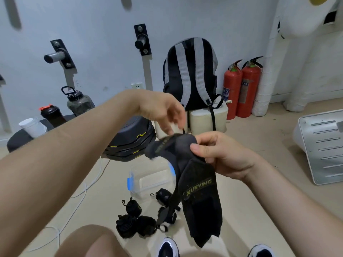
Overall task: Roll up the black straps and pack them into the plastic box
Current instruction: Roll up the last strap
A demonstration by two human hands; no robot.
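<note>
Beige floor (259, 138) holds plastic box (148, 179); right fingers (199, 148) pinch black strap (200, 191), left fingers (167, 127) loose.

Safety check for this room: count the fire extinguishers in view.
2. One fire extinguisher stands right of the backpack; the second extinguisher stands beside it, further right. Others may be hidden off-frame.
</note>
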